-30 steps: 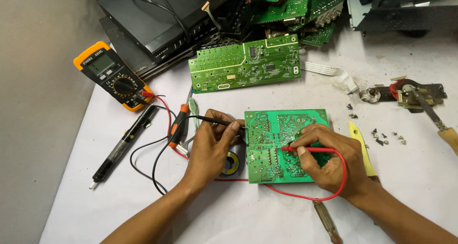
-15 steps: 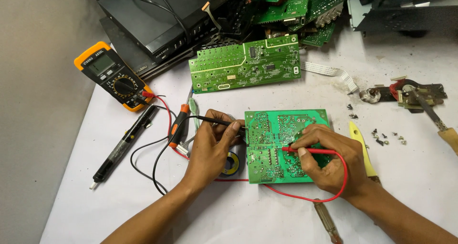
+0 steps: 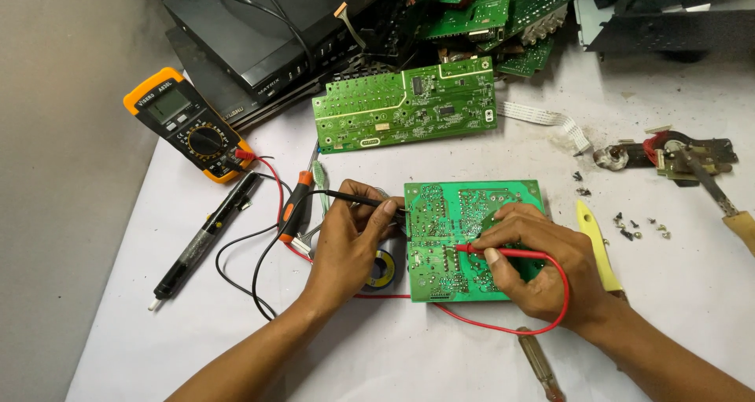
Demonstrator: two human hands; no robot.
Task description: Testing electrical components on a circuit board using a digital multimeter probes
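My left hand (image 3: 350,241) presses a black probe (image 3: 358,200) to the green circuit board's (image 3: 460,213) left edge. My right hand (image 3: 543,260) holds a red probe (image 3: 503,252) on its middle. An orange multimeter (image 3: 189,124) lies upper left on the white counter (image 3: 440,355).

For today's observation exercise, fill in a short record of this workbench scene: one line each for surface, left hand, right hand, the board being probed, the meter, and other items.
Surface: white table
Left hand: holds black probe, tip at the board's left edge
Right hand: holds red probe, tip on the board
Probed board: green circuit board, solder side up, flat
Meter: orange multimeter, upper left, leads plugged in
Other items: second green board, yellow pry tool, loose screws, black pen-shaped tool
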